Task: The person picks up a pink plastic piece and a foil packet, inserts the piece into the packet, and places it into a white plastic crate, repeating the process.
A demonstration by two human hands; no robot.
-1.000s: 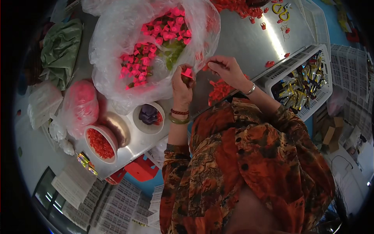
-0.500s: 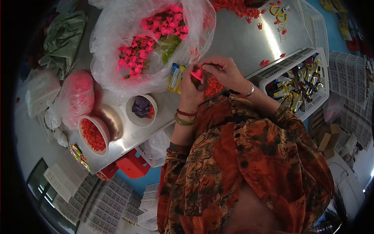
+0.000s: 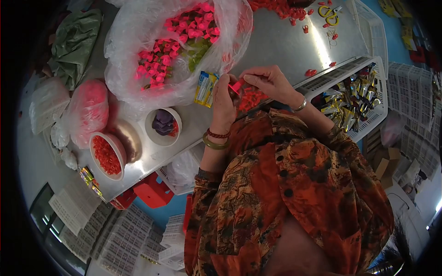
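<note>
My left hand (image 3: 223, 102) is closed around a small bright pink plastic piece (image 3: 236, 87), which sticks out between thumb and fingers; its lower part is hidden in the grip. My right hand (image 3: 272, 84) faces it from the right, thumb and forefinger pinched together close to the pink piece. What that pinch holds, I cannot tell. A blue-and-yellow wrapper (image 3: 205, 89) shows at the outer edge of my left hand. Small red pieces (image 3: 251, 98) lie in a heap below and between the hands.
A large clear bag (image 3: 120, 60) holds pink and green pieces on the metal table (image 3: 271, 41). Nearby stand a bowl of red pieces (image 3: 121, 154) and a bowl with purple pieces (image 3: 177, 138). Yellow scissors (image 3: 329, 17) lie at the back; a white crate (image 3: 383, 109) holds wrapped packets.
My right hand's fingertips have moved slightly right, off the top of the pink piece. That piece now sits tilted differently in my left hand. The whole view has shifted a little.
</note>
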